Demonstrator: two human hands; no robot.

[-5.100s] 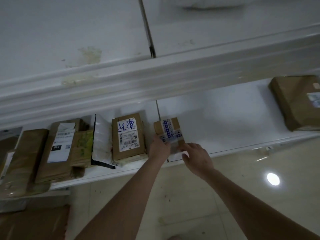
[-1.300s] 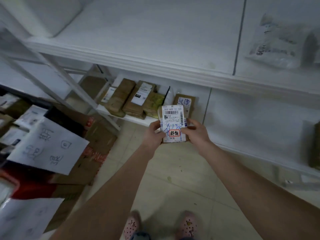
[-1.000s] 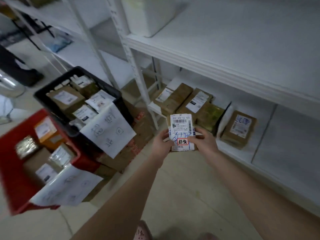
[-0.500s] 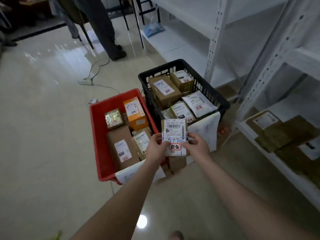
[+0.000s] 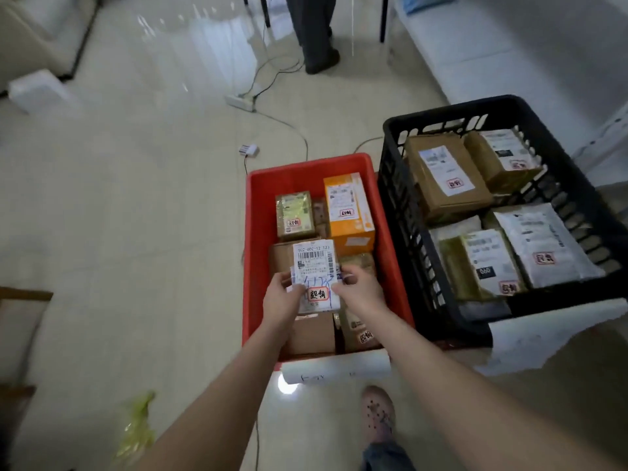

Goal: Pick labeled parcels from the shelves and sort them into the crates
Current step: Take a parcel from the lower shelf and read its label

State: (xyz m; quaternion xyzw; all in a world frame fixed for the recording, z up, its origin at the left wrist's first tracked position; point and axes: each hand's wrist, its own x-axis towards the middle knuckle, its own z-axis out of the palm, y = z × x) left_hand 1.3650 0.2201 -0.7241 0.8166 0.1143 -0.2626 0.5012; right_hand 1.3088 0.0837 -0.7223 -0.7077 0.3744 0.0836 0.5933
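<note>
White-labelled parcel [image 5: 314, 266], barcode above red-boxed stamp, blue scribble.

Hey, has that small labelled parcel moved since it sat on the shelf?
Yes. The parcel has left the shelf; the left hand and right hand now hold it above the red crate, left of the black crate.

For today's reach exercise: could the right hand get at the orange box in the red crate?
Probably yes: the orange box lies uncovered beyond the right hand, with nothing between, though that hand must first let go of the parcel.
</note>
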